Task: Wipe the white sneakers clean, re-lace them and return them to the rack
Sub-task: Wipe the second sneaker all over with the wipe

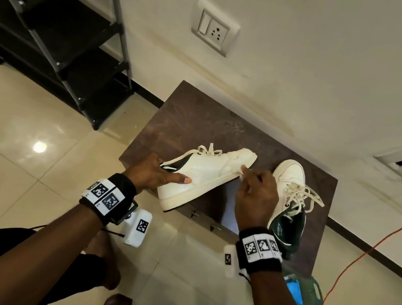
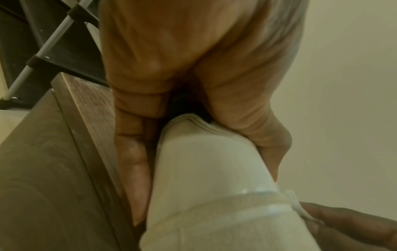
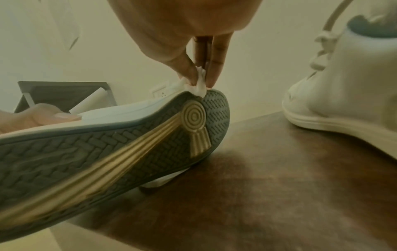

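1. One sneaker (image 1: 206,177) is held tipped on its side above the brown table (image 1: 200,115), its long axis running from the heel at the near left to the toe at the far right, the toe pointed toward the wall.
2. Its heel end is gripped by the left hand (image 1: 157,174): the thumb is laid flat along the white side, and the fingers are curled round the other side.
3. A small white wipe (image 3: 198,83) is pinched between the thumb and fingertips (image 3: 212,79) of the right hand (image 1: 257,198) and pressed against the sole edge near the toe.
4. The second sneaker (image 1: 291,193) is stood upright on the table just right of that hand, toe toward the wall, laces loose.
5. A black rack (image 1: 57,24) is seen at the far left.
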Available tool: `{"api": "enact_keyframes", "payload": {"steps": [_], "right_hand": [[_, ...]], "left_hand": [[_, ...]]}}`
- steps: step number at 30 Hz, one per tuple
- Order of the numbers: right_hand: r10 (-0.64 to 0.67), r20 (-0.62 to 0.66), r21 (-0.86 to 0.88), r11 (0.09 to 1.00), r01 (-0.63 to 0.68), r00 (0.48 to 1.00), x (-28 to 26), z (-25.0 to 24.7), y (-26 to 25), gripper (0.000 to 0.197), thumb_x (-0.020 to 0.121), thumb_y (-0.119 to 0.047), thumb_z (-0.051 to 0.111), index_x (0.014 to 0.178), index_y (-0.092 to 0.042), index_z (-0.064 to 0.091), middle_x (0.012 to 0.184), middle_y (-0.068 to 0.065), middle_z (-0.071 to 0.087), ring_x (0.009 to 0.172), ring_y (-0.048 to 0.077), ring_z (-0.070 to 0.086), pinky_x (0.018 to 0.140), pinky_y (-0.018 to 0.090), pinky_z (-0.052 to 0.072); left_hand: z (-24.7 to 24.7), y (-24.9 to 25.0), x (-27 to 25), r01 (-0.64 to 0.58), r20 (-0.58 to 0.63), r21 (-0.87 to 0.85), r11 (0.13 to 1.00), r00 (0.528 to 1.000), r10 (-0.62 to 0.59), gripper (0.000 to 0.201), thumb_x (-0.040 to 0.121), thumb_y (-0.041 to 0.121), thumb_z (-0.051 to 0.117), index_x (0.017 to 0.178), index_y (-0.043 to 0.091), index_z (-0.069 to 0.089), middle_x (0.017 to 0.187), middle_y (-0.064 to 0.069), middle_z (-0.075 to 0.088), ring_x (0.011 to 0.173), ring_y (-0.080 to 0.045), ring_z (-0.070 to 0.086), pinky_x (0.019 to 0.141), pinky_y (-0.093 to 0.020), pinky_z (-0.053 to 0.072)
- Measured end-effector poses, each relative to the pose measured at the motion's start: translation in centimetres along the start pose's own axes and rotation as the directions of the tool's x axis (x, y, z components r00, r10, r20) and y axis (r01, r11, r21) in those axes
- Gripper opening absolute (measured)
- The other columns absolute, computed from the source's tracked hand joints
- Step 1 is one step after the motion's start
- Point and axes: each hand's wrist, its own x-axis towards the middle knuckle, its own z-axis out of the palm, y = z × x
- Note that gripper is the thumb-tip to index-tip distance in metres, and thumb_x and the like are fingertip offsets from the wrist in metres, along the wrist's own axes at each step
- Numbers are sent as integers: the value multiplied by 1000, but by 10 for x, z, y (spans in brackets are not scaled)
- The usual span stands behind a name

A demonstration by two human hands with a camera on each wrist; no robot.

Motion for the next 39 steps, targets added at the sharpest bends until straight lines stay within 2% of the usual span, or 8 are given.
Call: {"api": "enact_keyframes", "payload": {"steps": [7, 17, 22, 25, 28, 31, 36, 39], "right_hand": [[-260, 161, -32, 963, 268, 952, -38, 6, -36, 34, 74, 7, 77, 106, -4, 76, 85, 10, 62, 74, 24, 57, 55, 25, 40], [36, -19, -54, 998, -37, 999, 7, 6, -11, 31, 84, -11, 51, 100, -11, 78, 91, 11, 61, 84, 30, 60, 67, 36, 51], [106, -41, -87, 990, -109, 994, -8, -4, -12, 15, 81, -6, 67, 91, -14, 75, 90, 5, 69, 86, 27, 62, 70, 27, 42], [157, -97, -97, 981, -167, 983, -2, -9, -11, 14, 76, -7, 76, 88, -12, 72, 83, 6, 69, 83, 28, 62, 64, 27, 38], [180, -39, -39, 983, -181, 983, -7, -4, -17, 17, 75, -7, 78, 87, -13, 69, 84, 5, 68, 82, 27, 60, 66, 33, 45], [170, 54, 4, 985, -171, 984, -32, 4, -19, 17, 77, -2, 71, 89, -14, 67, 87, 3, 68, 82, 24, 58, 69, 37, 47], [292, -40, 180, 943, -281, 955, -59, -4, -10, 17, 88, -1, 64, 97, -15, 67, 92, -1, 65, 82, 19, 63, 71, 30, 52], [207, -11, 183, 962, -202, 978, -69, -5, -15, 29, 75, 15, 65, 84, -12, 71, 94, 2, 62, 85, 20, 63, 75, 29, 51]], "left_hand": [[-1, 6, -4, -1, 23, 10, 1000, 1000, 1, 32, 72, 27, 91, 97, 12, 78, 81, 2, 78, 69, -5, 72, 50, -21, 51], [-10, 11, -15, -115, 36, 148, 982, 993, 111, 19, 73, 17, 90, 81, 19, 73, 63, 15, 72, 59, 5, 66, 48, -13, 47], [-23, 11, -18, -323, 22, 385, 865, 940, 341, 58, 54, 30, 96, 107, 27, 73, 94, 11, 76, 87, -9, 71, 78, -34, 58], [-20, 12, -17, -421, 73, 608, 674, 874, 480, 71, 51, 28, 97, 118, 26, 72, 110, 9, 69, 105, -14, 62, 82, -20, 47], [-21, 11, -16, -363, 45, 736, 571, 869, 493, 94, 50, 30, 99, 136, 29, 62, 128, 2, 58, 125, -19, 48, 97, -30, 44], [-20, 9, -14, -368, 73, 710, 600, 886, 458, 97, 51, 22, 99, 139, 26, 58, 136, -1, 53, 128, -22, 47, 102, -31, 43], [-23, 3, -12, -400, 123, 591, 700, 903, 412, 101, 47, 22, 102, 138, 22, 58, 138, 2, 52, 124, -14, 49, 104, -28, 43], [-25, 8, -18, -397, 96, 527, 751, 906, 412, 100, 42, 24, 103, 132, 22, 59, 132, 5, 56, 121, -13, 52, 102, -30, 48]]}}
